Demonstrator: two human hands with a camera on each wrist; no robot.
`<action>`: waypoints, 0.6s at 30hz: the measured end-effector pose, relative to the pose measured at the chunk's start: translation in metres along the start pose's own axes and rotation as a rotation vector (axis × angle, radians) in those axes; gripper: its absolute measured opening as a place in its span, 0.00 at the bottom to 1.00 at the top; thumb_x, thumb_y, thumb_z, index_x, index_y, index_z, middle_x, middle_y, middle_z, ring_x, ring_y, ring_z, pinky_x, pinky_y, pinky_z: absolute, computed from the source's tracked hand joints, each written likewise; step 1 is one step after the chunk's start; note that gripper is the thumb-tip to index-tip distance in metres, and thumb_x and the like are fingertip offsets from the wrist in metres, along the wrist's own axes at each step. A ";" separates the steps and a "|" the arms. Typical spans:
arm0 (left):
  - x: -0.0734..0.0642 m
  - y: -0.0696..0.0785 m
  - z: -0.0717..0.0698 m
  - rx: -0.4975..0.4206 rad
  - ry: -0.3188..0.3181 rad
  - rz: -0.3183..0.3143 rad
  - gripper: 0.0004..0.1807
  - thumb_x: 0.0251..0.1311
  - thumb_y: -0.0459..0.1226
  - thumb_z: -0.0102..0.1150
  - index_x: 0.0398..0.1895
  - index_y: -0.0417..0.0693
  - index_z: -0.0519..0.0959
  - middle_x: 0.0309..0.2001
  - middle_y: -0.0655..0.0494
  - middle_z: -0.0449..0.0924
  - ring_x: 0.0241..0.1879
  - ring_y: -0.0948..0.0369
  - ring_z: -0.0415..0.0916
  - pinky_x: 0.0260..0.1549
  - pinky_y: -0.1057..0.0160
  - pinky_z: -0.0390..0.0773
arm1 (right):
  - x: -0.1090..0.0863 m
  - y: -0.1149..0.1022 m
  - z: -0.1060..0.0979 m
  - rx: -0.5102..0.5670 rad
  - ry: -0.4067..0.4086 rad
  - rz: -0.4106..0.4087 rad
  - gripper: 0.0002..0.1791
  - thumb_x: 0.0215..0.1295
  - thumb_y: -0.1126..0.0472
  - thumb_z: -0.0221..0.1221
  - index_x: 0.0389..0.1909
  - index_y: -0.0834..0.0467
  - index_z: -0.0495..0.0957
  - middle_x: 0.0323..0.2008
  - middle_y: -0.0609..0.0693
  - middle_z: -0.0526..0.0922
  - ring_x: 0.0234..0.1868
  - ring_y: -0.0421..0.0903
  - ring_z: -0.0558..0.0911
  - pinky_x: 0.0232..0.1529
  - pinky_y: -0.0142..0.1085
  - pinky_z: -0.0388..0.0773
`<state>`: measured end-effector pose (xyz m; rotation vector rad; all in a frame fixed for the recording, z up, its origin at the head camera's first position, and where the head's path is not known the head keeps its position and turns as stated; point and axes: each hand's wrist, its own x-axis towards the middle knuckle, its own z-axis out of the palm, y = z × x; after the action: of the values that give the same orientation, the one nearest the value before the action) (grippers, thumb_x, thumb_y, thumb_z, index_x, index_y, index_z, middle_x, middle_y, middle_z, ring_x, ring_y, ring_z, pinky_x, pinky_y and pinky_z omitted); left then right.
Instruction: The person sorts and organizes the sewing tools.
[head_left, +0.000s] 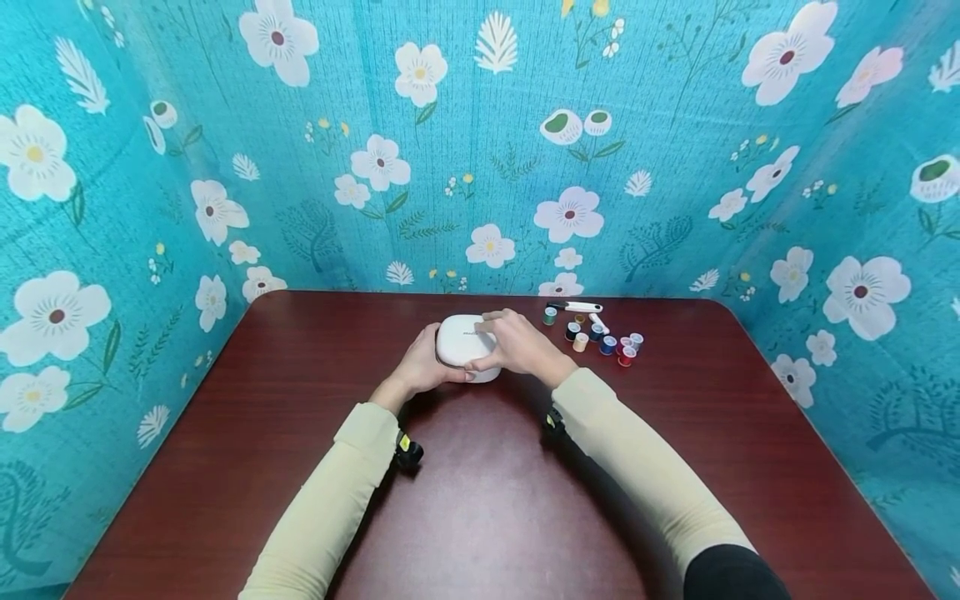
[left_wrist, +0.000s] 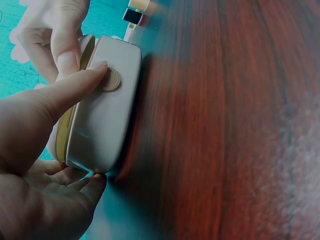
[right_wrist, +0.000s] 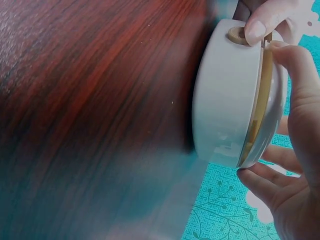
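Note:
A white rounded box [head_left: 459, 340] stands on the table, held between both hands. A tan round tab [left_wrist: 111, 80] sits on its front. Between the white base [right_wrist: 225, 95] and the lid [right_wrist: 279, 107] runs a gold-coloured band, with a narrow gap along it. My left hand [head_left: 423, 364] grips the box's left side, its thumb on the front by the tab and its fingers round the side. At the right, my right hand [head_left: 521, 346] holds the lid, thumb at its front edge and fingers over the top and side. The box's inside is hidden.
Several thread spools [head_left: 608, 344] in different colours stand at the back right of the dark red-brown table [head_left: 330, 350]. Behind them lie a white-handled tool [head_left: 585, 307] and a small white item [head_left: 598, 322]. A blue flowered cloth [head_left: 465, 192] hangs behind and along the sides.

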<state>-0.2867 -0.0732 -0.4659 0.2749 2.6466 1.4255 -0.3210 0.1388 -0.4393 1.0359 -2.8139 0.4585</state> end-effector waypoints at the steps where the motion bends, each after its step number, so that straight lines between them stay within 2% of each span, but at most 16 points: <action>1: 0.000 0.000 0.000 0.005 -0.002 -0.003 0.61 0.39 0.40 0.87 0.75 0.38 0.57 0.68 0.41 0.65 0.65 0.46 0.66 0.66 0.47 0.65 | 0.000 0.000 0.000 0.003 -0.004 0.002 0.39 0.52 0.37 0.75 0.57 0.61 0.84 0.59 0.63 0.82 0.62 0.60 0.79 0.58 0.48 0.78; 18: -0.001 0.002 0.001 0.007 0.007 -0.014 0.62 0.39 0.41 0.87 0.76 0.37 0.56 0.70 0.40 0.63 0.68 0.46 0.64 0.69 0.47 0.62 | 0.004 0.005 -0.003 0.060 -0.003 -0.020 0.38 0.52 0.38 0.75 0.56 0.61 0.85 0.57 0.62 0.83 0.61 0.60 0.80 0.58 0.48 0.78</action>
<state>-0.2850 -0.0719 -0.4648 0.2522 2.6545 1.4156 -0.3272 0.1410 -0.4371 1.0762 -2.8057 0.5432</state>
